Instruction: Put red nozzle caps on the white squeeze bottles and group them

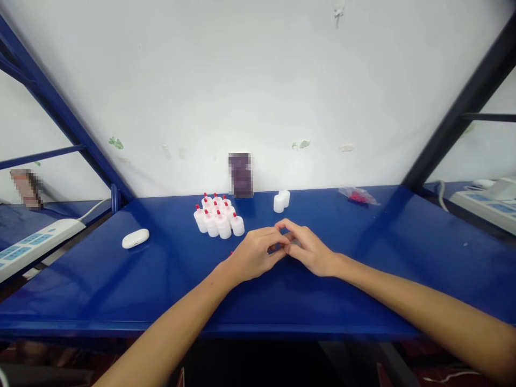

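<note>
Left hand [260,250]: fingers bent, tips by right's; grip closure and contents unclear.
Right hand [312,249]: likewise bent, likewise unclear.
Red tip [231,252]: showed just beyond left wrist.
White case [136,238]: lay far left.
Red-tipped bottles [224,226]: stood clustered, left of hands.
Two white bottles [278,203]: stood beyond hands.
Bag of red pieces [358,196]: lay right.

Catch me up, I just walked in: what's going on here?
A person's left hand and right hand meet at the fingertips above the blue table; whether they hold anything is unclear. To their left stands a cluster of red-tipped white bottles. Farther back are two white bottles without visible red tips, and a clear bag of red pieces.
</note>
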{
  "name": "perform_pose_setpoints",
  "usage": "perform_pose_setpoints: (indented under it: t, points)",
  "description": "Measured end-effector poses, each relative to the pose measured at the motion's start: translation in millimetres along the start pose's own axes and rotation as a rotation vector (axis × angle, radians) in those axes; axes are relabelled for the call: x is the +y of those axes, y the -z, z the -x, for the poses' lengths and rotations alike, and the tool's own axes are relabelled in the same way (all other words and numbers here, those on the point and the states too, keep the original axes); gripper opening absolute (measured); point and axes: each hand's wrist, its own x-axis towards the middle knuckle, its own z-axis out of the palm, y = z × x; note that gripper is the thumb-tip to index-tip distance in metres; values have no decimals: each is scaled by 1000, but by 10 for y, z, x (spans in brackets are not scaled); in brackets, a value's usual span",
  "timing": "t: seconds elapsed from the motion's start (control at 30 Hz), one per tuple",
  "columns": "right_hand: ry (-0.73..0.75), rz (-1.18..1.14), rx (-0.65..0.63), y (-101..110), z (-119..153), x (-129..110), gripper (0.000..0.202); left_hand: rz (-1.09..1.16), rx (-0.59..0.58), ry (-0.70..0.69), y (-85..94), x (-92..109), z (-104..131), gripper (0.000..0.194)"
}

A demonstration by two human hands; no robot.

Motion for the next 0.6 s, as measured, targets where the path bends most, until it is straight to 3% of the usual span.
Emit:
perform_pose_setpoints:
  t: [0.27,0.4,0.5,0.6]
  points:
    - [3,5,77,-25,-12,18,22,-124,-13,-107,29,-42,-12,8]
    - [-12,35,131,42,-26,97,33,-315,179,-130,333,-162,-36,7]
    - [-68,81,138,81,-24,134,28,-478,370,-45,635,-282,-13,8]
    - [-64,98,120,81,-26,133,24,-591,418,72,835,-388,32,12]
